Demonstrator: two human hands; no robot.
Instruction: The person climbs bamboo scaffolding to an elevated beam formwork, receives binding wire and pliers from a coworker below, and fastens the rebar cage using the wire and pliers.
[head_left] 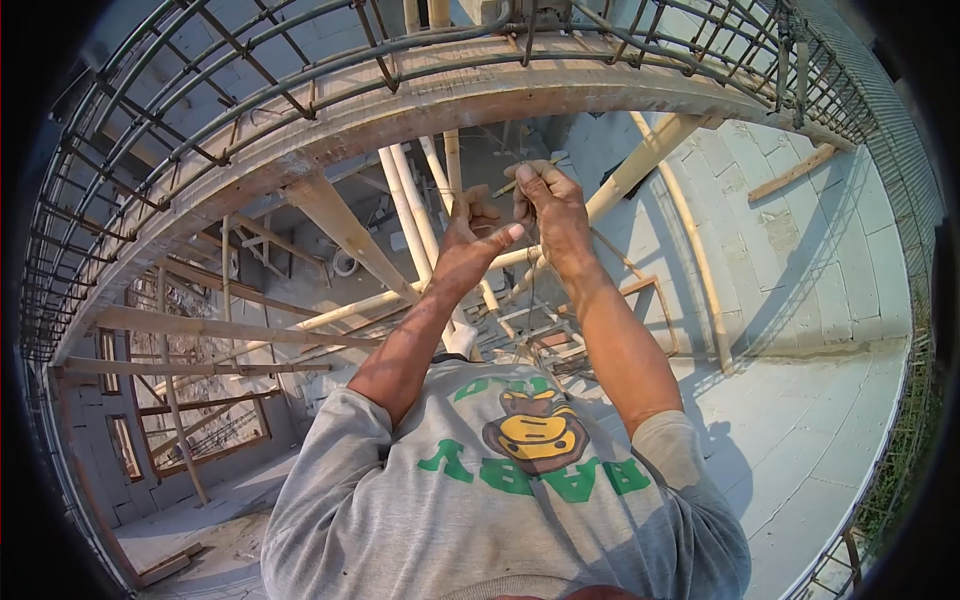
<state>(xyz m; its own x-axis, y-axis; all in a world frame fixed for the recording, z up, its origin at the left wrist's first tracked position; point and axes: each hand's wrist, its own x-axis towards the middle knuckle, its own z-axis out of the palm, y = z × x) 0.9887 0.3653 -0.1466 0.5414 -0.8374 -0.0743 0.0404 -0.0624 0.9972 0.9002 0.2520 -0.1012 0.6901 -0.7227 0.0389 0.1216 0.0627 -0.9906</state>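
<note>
Both bare hands are raised in front of my chest, close together below the curved timber beam. My right hand (548, 198) is closed in a pinch around thin dark wire (534, 240), whose loose strands hang under the fingers. A slim yellowish stick (505, 188) shows beside its fingertips. Just to the left, my left hand (478, 222) has half-curled fingers and its thumb held apart, pointing toward the wire. Its palm is partly hidden.
A rebar cage (300, 75) runs along the curved timber beam (430, 105). Wooden props (345, 235) and pale poles (405, 210) stand below. A light block wall (800, 240) curves on the right. Scrap timber (560, 340) lies on the lower floor.
</note>
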